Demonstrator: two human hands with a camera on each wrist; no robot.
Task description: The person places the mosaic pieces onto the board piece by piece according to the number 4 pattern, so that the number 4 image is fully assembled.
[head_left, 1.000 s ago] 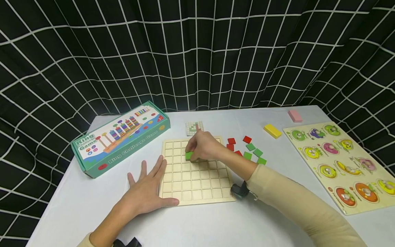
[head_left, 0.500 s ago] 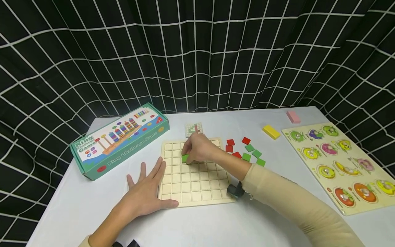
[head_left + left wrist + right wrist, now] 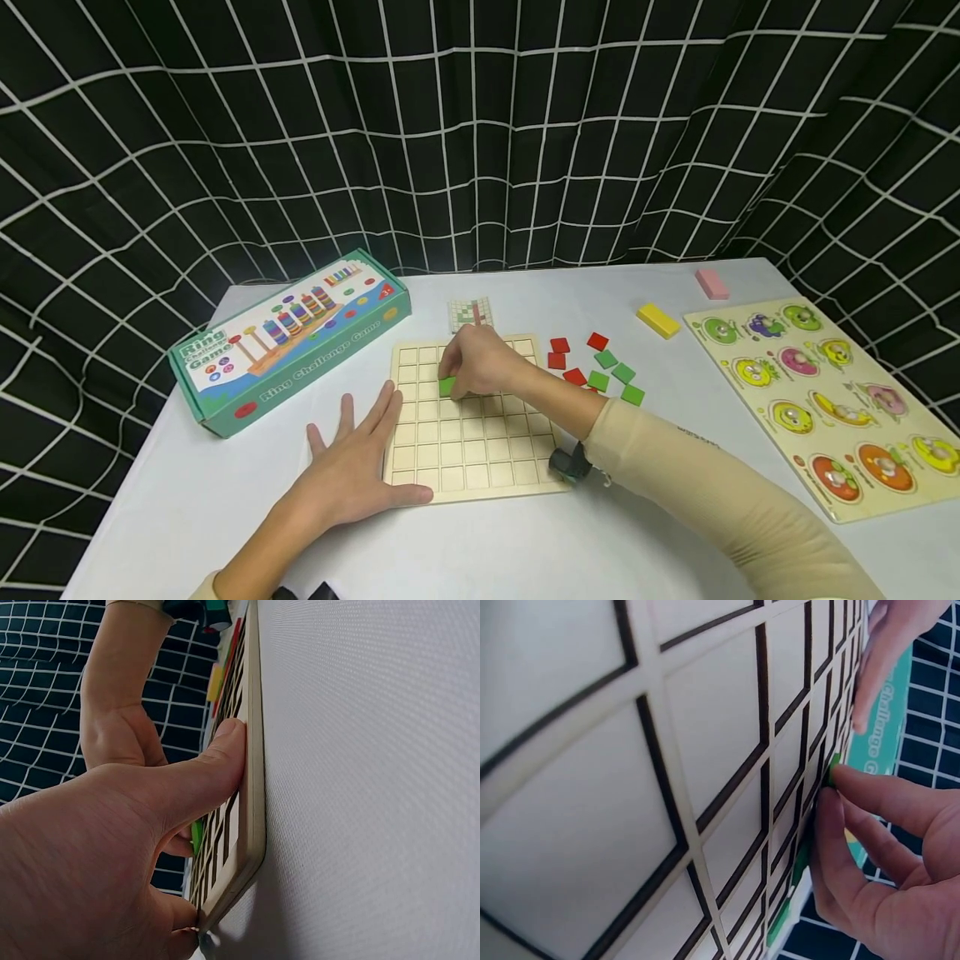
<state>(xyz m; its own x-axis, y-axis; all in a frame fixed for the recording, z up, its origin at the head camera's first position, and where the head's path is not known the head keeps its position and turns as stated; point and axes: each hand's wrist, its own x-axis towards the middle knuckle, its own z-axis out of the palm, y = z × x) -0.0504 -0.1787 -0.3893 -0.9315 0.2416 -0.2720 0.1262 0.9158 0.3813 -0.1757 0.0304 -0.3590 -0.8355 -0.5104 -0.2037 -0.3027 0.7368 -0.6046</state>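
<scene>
A pale wooden grid board [image 3: 465, 454] lies on the white table in the head view. My right hand [image 3: 483, 360] is over its upper half and pinches a small green square tile [image 3: 446, 387] between thumb and fingertips, at the grid's surface. In the right wrist view, the held tile [image 3: 832, 769] is tilted against the grid, and more green pieces [image 3: 802, 859] show on the board beneath the hand. My left hand [image 3: 351, 475] rests at the board's left side, fingers spread, with the thumb [image 3: 217, 761] lying along the near edge.
Loose red tiles [image 3: 574, 377] and green tiles [image 3: 622, 372] lie right of the board. Behind it is a small pattern card [image 3: 463, 316]. A green game box [image 3: 300, 354] stands left; yellow [image 3: 658, 320] and pink blocks [image 3: 712, 284] and a fruit puzzle board [image 3: 813, 400] are right.
My right hand has shifted slightly left and toward me on the board with the green tile, then nearly stopped. My left hand has stayed in place.
</scene>
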